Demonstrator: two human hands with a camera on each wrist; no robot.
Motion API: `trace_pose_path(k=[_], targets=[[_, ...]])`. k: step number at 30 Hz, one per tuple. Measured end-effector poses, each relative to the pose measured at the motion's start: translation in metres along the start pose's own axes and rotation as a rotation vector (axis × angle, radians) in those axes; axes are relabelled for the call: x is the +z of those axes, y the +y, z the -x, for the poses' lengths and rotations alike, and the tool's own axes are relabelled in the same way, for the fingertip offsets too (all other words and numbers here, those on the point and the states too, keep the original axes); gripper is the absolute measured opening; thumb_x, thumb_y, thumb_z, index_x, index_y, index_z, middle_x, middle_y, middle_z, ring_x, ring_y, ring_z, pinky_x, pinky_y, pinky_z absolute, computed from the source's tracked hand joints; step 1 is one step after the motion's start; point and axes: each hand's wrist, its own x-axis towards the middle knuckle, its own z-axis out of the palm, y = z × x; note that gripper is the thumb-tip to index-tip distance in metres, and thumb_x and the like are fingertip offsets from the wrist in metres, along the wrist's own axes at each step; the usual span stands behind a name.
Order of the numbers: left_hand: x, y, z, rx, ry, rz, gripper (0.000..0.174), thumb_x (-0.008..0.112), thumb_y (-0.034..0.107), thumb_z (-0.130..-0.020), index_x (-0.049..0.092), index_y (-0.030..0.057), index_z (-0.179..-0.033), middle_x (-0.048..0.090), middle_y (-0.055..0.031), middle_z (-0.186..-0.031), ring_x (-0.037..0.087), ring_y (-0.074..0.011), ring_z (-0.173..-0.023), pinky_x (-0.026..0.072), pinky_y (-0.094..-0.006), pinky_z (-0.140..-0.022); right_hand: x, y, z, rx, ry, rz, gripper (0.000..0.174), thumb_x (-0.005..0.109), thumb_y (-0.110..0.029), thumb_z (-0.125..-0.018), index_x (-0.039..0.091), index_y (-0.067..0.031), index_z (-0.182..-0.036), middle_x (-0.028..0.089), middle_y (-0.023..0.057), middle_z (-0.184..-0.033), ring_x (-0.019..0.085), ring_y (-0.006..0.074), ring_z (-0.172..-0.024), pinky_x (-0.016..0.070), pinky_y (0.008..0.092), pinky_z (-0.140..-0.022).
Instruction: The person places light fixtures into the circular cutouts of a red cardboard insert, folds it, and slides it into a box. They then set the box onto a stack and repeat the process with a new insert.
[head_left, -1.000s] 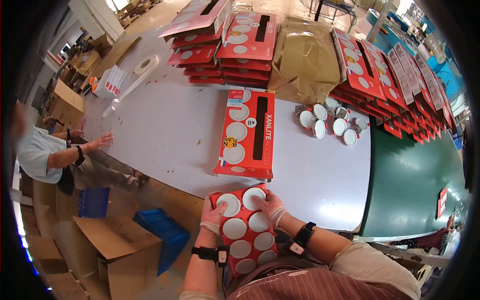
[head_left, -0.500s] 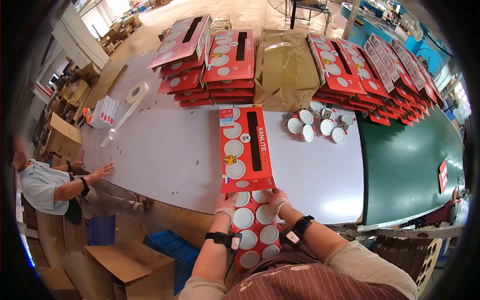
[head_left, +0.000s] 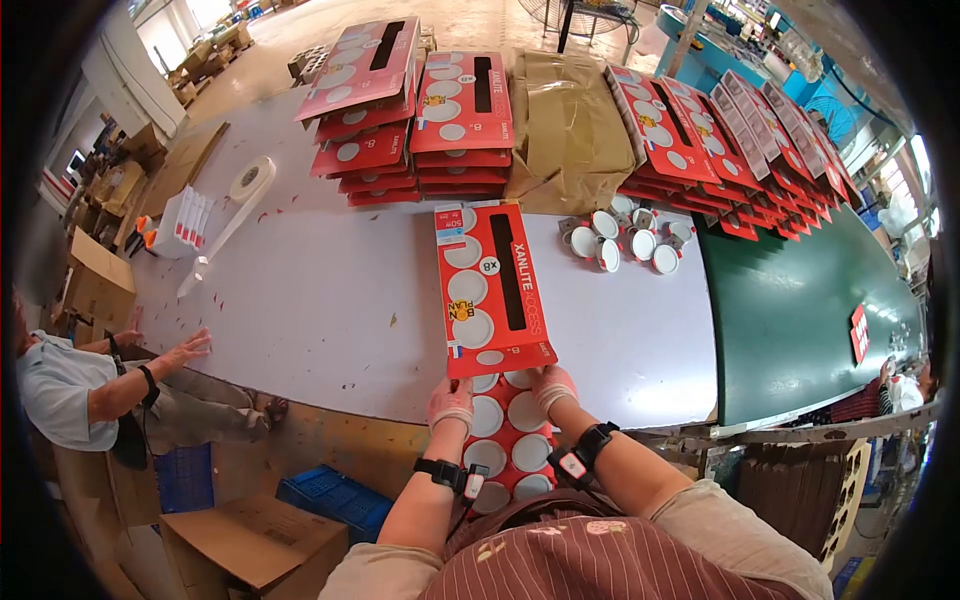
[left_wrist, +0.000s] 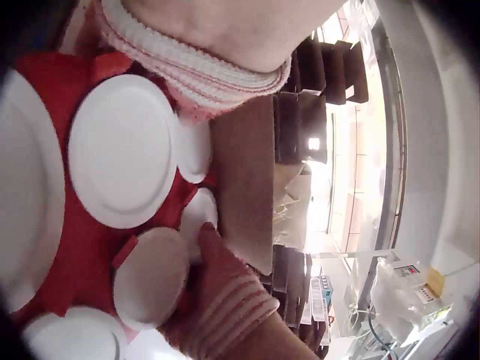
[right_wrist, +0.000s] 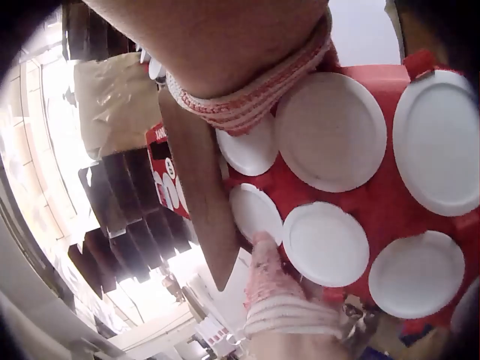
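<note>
Both gloved hands hold a red card insert with rows of round white spotlights [head_left: 484,416] at its near end of the table. My left hand [head_left: 451,402] grips the insert's left side, and my right hand [head_left: 553,387] grips its right side. Straight ahead lies a red XANLITE box [head_left: 498,290], its near flap over the insert's front end, which that flap partly hides. In the left wrist view, the right thumb lies on a front spotlight [left_wrist: 199,214]. The right wrist view shows the left thumb on another front spotlight [right_wrist: 256,211], beside the box's brown flap [right_wrist: 196,187].
Stacked red boxes [head_left: 463,110] and a brown wrapped parcel [head_left: 570,130] stand behind. Loose spotlights [head_left: 644,244] lie to the right, near more red cartons [head_left: 670,130]. A tape roll [head_left: 252,178] is at left, where another person [head_left: 75,385] sits. Cardboard [head_left: 255,535] stands below.
The insert and both hands have moved forward, bringing the front spotlights under the box's near flap. Over the last half second the hands have shifted little. The head view has tilted.
</note>
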Motion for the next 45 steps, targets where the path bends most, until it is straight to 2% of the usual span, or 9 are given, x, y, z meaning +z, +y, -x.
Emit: trace_pose_path(k=[5, 7, 17, 21, 22, 25, 29, 34, 45], targets=[[0.009, -0.028, -0.018, -0.081, 0.040, 0.126, 0.064, 0.062, 0.053, -0.068, 0.059, -0.0009, -0.103, 0.062, -0.0170, -0.096, 0.060, -0.0267, -0.087, 0.0444, -0.0355, -0.078, 0.018, 0.019, -0.021, -0.057, 0.056, 0.127, 0.062, 0.034, -0.060, -0.081, 0.049, -0.0142, -0.119, 0.056, 0.0195, -0.110, 0.049, 0.0398, -0.104, 0.0411, 0.0443, -0.084], [-0.005, 0.001, -0.003, -0.090, 0.041, 0.034, 0.066, 0.063, 0.054, -0.067, 0.059, -0.0007, -0.103, 0.062, -0.0173, -0.096, 0.060, -0.0273, -0.088, 0.0442, -0.0358, -0.078, 0.013, 0.012, -0.014, -0.038, 0.035, 0.091, 0.051, 0.039, -0.049, -0.085, 0.053, -0.0083, -0.112, 0.057, 0.0213, -0.106, 0.049, 0.0401, -0.103, 0.0417, 0.0427, -0.081], [-0.026, 0.031, 0.000, -0.096, 0.007, -0.071, 0.075, 0.064, 0.060, -0.063, 0.059, -0.0042, -0.101, 0.060, -0.0229, -0.101, 0.057, -0.0318, -0.098, 0.0424, -0.0381, -0.083, 0.004, -0.015, -0.005, 0.146, -0.059, 0.133, 0.062, 0.035, -0.056, -0.084, 0.058, -0.0028, -0.105, 0.060, 0.0219, -0.099, 0.054, 0.0392, -0.099, 0.0429, 0.0419, -0.079], [-0.030, 0.024, -0.008, -0.161, -0.009, -0.147, 0.077, 0.065, 0.061, -0.061, 0.059, -0.0056, -0.100, 0.059, -0.0230, -0.102, 0.057, -0.0315, -0.099, 0.0422, -0.0385, -0.083, 0.014, 0.011, -0.027, -0.090, -0.142, 0.287, 0.052, 0.034, -0.047, -0.087, 0.060, -0.0042, -0.101, 0.059, 0.0187, -0.103, 0.055, 0.0387, -0.097, 0.0444, 0.0438, -0.079], [-0.030, 0.027, -0.010, -0.154, -0.008, -0.149, 0.077, 0.065, 0.061, -0.061, 0.059, -0.0056, -0.100, 0.059, -0.0230, -0.102, 0.057, -0.0315, -0.099, 0.0422, -0.0385, -0.083, 0.017, 0.019, -0.042, -0.241, -0.186, 0.501, 0.050, 0.036, -0.046, -0.086, 0.060, -0.0045, -0.101, 0.059, 0.0183, -0.103, 0.055, 0.0389, -0.096, 0.0448, 0.0438, -0.078], [-0.024, 0.027, -0.008, -0.092, -0.062, -0.142, 0.080, 0.066, 0.060, -0.061, 0.056, -0.0031, -0.108, 0.058, -0.0198, -0.108, 0.055, -0.0301, -0.103, 0.0415, -0.0377, -0.085, 0.034, 0.036, -0.059, -0.049, -0.069, 0.230, 0.048, 0.039, -0.044, -0.085, 0.060, -0.0050, -0.101, 0.059, 0.0193, -0.104, 0.056, 0.0387, -0.095, 0.0450, 0.0430, -0.078], [-0.009, 0.018, -0.031, 0.033, -0.072, -0.106, 0.081, 0.066, 0.056, -0.063, 0.047, 0.0041, -0.122, 0.054, -0.0131, -0.118, 0.050, -0.0282, -0.109, 0.0386, -0.0367, -0.091, 0.037, 0.025, -0.053, -0.125, -0.036, 0.362, 0.038, 0.037, -0.033, -0.087, 0.058, -0.0073, -0.104, 0.059, 0.0198, -0.102, 0.057, 0.0353, -0.093, 0.0501, 0.0397, -0.072], [0.000, 0.013, -0.041, 0.052, -0.110, 0.009, 0.075, 0.064, 0.052, -0.068, 0.045, 0.0062, -0.124, 0.053, -0.0108, -0.120, 0.050, -0.0273, -0.110, 0.0380, -0.0362, -0.092, 0.005, -0.004, 0.007, 0.107, -0.218, 0.104, 0.063, 0.030, -0.058, -0.082, 0.055, -0.0104, -0.114, 0.056, 0.0200, -0.109, 0.056, 0.0364, -0.097, 0.0439, 0.0411, -0.082], [-0.013, 0.009, -0.072, 0.094, -0.186, 0.404, 0.067, 0.062, 0.048, -0.072, 0.047, 0.0059, -0.121, 0.054, -0.0102, -0.118, 0.051, -0.0264, -0.107, 0.0391, -0.0354, -0.090, 0.018, -0.004, -0.012, 0.072, -0.209, 0.144, 0.065, 0.027, -0.057, -0.083, 0.058, -0.0048, -0.108, 0.058, 0.0219, -0.104, 0.056, 0.0357, -0.098, 0.0407, 0.0397, -0.085]])
